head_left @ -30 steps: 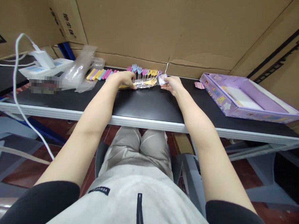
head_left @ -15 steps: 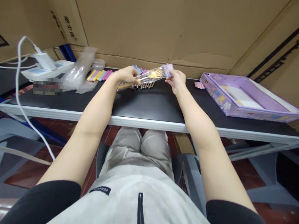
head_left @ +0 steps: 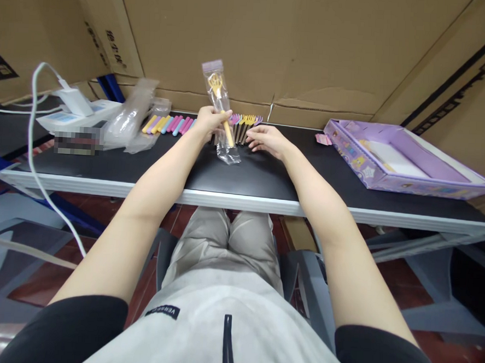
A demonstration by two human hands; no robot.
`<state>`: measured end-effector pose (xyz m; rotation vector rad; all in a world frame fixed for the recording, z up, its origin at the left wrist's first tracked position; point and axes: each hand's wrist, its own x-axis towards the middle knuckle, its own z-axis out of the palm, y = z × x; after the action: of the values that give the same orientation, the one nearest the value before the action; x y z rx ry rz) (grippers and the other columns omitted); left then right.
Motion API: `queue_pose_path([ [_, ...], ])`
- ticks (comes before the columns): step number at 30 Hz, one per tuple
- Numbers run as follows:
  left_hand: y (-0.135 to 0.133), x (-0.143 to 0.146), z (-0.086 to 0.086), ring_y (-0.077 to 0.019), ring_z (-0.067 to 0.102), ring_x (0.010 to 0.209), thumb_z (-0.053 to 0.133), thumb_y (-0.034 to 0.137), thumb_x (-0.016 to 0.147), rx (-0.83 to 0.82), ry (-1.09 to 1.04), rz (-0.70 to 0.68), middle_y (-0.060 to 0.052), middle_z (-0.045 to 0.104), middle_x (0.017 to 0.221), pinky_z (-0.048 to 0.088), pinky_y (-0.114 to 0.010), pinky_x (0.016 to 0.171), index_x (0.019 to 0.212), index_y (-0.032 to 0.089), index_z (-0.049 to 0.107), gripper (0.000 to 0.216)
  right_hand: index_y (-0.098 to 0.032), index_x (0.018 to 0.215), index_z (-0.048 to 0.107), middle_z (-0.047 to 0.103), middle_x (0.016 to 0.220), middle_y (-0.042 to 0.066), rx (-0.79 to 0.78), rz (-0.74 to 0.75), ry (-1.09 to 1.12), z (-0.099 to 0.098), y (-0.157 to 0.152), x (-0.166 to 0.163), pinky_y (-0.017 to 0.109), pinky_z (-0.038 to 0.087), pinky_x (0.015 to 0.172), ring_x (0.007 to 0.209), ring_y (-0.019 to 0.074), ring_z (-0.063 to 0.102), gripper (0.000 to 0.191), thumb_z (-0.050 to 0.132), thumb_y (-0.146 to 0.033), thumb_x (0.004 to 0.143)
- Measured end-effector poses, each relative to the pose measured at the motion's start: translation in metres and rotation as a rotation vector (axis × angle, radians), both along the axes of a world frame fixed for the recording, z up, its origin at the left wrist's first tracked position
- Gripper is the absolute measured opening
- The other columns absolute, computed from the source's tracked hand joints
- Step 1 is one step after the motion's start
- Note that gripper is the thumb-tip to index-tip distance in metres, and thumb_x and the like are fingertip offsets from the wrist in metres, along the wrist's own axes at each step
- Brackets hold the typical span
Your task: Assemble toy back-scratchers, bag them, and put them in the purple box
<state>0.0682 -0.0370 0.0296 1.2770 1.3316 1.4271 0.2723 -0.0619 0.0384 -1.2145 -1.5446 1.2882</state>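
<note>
My left hand [head_left: 210,122] is closed around a yellow back scratcher [head_left: 228,132] with a claw-shaped head, packed in a clear plastic bag [head_left: 228,156]. The bag stands tilted, its purple header [head_left: 212,66] at the top. My right hand [head_left: 270,141] is open, fingers slightly spread, close beside a row of claw-headed back scratchers [head_left: 248,120] in purple, blue and yellow. Their dark thin rods point towards me, and my left hand and the bag hide part of the row. Left of that hand lies a row of coloured handles [head_left: 173,124].
Clear plastic bags [head_left: 130,121] lie left of the handles, near a white device [head_left: 79,114] with a cable. At right, a purple open box [head_left: 384,179] sits with a small pink piece [head_left: 323,139] beside it. Cardboard [head_left: 316,54] walls off the back of the black table [head_left: 259,177].
The bagged back scratcher has swung from lying sideways between both hands to upright in my left hand. My right hand has let go of the header and moved down and left.
</note>
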Motion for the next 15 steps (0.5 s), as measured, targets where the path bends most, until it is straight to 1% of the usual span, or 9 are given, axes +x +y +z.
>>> queue_pose_path([
  [4, 0.002, 0.002, -0.002, -0.0315, 0.084, 0.108, 0.092, 0.037, 0.091, -0.004, -0.1, 0.04, -0.012, 0.084, 0.097, 0.067, -0.044, 0.1, 0.103, 0.019, 0.068, 0.033, -0.014, 0.086, 0.071, 0.076, 0.073, 0.003, -0.003, 0.109, -0.049, -0.001, -0.003, -0.001, 0.018, 0.054, 0.056, 0.06, 0.0099, 0.067, 0.027, 0.097, -0.009, 0.084],
  [8, 0.005, 0.004, -0.004, -0.0302, 0.082, 0.118, 0.089, 0.04, 0.096, -0.022, -0.156, 0.069, -0.015, 0.085, 0.11, 0.067, -0.039, 0.102, 0.111, 0.018, 0.07, 0.033, -0.011, 0.085, 0.074, 0.077, 0.07, 0.004, 0.016, 0.131, -0.069, -0.002, -0.002, -0.001, 0.018, 0.051, 0.054, 0.056, 0.01, 0.067, 0.025, 0.094, 0.001, 0.079],
  [10, 0.009, 0.004, -0.006, -0.0302, 0.081, 0.123, 0.088, 0.04, 0.098, -0.021, -0.164, 0.067, -0.016, 0.084, 0.115, 0.066, -0.04, 0.104, 0.115, 0.018, 0.07, 0.033, -0.011, 0.083, 0.074, 0.076, 0.068, 0.004, 0.032, 0.108, -0.081, -0.002, -0.001, -0.002, 0.019, 0.05, 0.052, 0.054, 0.01, 0.065, 0.022, 0.091, 0.002, 0.082],
  [12, 0.013, 0.004, -0.009, -0.0305, 0.079, 0.125, 0.088, 0.04, 0.099, -0.02, -0.178, 0.07, -0.015, 0.083, 0.115, 0.066, -0.042, 0.106, 0.119, 0.019, 0.07, 0.034, -0.012, 0.08, 0.073, 0.075, 0.066, 0.004, 0.054, 0.087, -0.086, -0.002, 0.0, -0.002, 0.019, 0.048, 0.051, 0.052, 0.0097, 0.063, 0.021, 0.089, 0.001, 0.085],
  [15, 0.016, 0.007, -0.011, -0.0302, 0.079, 0.124, 0.091, 0.039, 0.097, -0.025, -0.203, 0.058, -0.014, 0.082, 0.115, 0.066, -0.045, 0.107, 0.122, 0.021, 0.07, 0.038, -0.012, 0.077, 0.072, 0.074, 0.065, 0.003, 0.088, 0.083, -0.082, -0.004, 0.003, -0.001, 0.018, 0.046, 0.05, 0.052, 0.0085, 0.061, 0.023, 0.09, -0.005, 0.088],
])
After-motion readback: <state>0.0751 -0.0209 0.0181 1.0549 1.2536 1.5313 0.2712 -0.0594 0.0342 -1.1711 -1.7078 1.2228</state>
